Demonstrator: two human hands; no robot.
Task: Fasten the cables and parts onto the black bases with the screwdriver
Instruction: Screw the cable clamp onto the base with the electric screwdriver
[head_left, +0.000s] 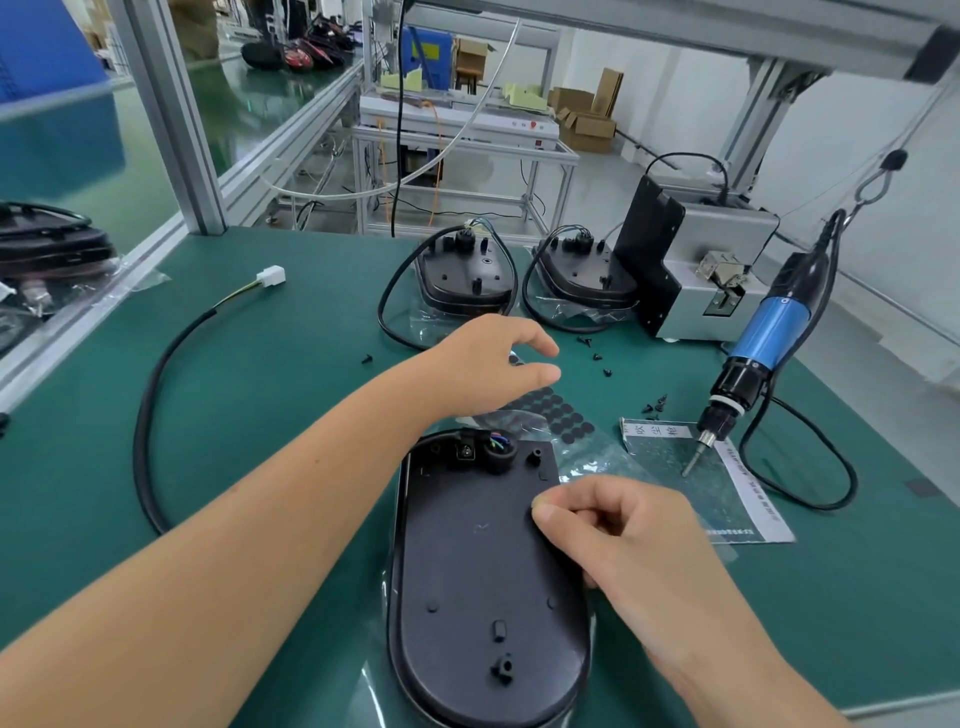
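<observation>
Reaching with my left hand (488, 364) over the far end of the near black base (483, 582), I have its fingers loosely spread and holding nothing, hovering above the sheet of black round pads (558, 413) and short of the loose screws (597, 356) scattered on the green mat (291, 395). My right hand (618, 535) rests on the base's right edge, thumb and forefinger pinched together; whether something small sits between them I cannot tell.

What worries me: the screws are tiny and dark, so a clumsy grab could flick one off the mat or under the plastic bag (587, 457). The base lies on slippery film, and if my right hand eases off, I expect it to slide when I press down. The screwdriver (763, 353) hangs on its cord at my right, tip resting on the printed sheet (727, 488), untouched; swinging it across could snag its cable. The long black cable (150, 415) curls away on the left, its white plug (271, 274) well apart from the base. Two more bases (467, 275) with coiled leads wait beyond, beside the grey screw feeder (696, 270).
</observation>
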